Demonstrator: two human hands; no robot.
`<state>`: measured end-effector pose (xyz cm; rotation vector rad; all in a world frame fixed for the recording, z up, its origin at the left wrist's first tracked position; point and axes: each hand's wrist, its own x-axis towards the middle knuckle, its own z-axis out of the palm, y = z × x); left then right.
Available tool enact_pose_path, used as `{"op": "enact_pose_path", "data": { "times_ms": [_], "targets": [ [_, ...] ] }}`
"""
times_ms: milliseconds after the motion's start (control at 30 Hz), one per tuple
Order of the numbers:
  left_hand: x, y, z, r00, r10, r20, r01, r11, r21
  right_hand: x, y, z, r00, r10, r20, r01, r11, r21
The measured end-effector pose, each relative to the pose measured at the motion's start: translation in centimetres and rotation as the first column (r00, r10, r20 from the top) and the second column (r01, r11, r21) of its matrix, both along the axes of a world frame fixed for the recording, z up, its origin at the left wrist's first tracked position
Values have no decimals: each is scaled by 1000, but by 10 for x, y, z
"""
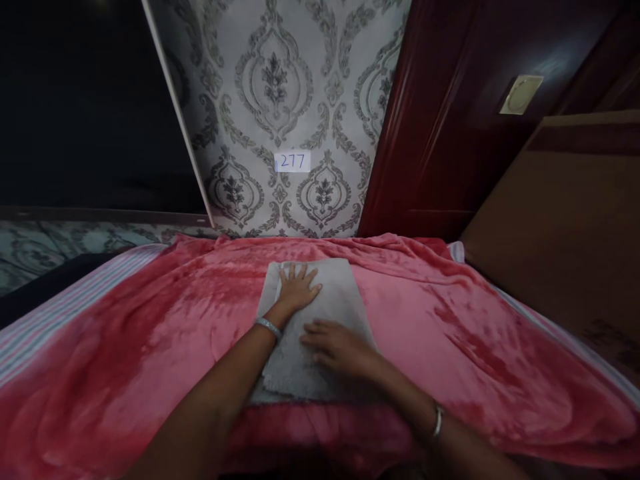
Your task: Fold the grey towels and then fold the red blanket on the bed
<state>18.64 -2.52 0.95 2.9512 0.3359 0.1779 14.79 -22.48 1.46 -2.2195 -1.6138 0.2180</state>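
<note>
A folded grey cloth [330, 300], soft like a towel, lies on a pink plush blanket [410, 313]. Its layers show along the left and lower edges. My left hand [298, 288] rests flat on the upper left part of the cloth, fingers spread. Lower down and to the right, my right hand [335, 343] is over the cloth with its fingers extended and a little blurred. Whether that hand presses on the cloth or hovers just above it I cannot tell. Neither hand grasps anything.
Striped fabric [100, 287] shows under the blanket at the left. Behind stands a patterned wall [325, 120] with a paper label [293, 161] reading 277. A dark screen [95, 113] is at left, a dark red door [450, 100] and brown panel [565, 220] at right.
</note>
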Motion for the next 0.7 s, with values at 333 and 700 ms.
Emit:
{"op": "enact_pose_path", "data": {
  "times_ms": [333, 700],
  "targets": [
    [6, 2, -7, 1000, 2, -3, -2, 1000, -17, 118, 64, 3, 797, -569, 201, 571, 819, 55],
    [4, 1, -3, 997, -51, -62, 50, 998, -22, 125, 58, -23, 802, -572, 172, 583, 812, -22]
  ]
}}
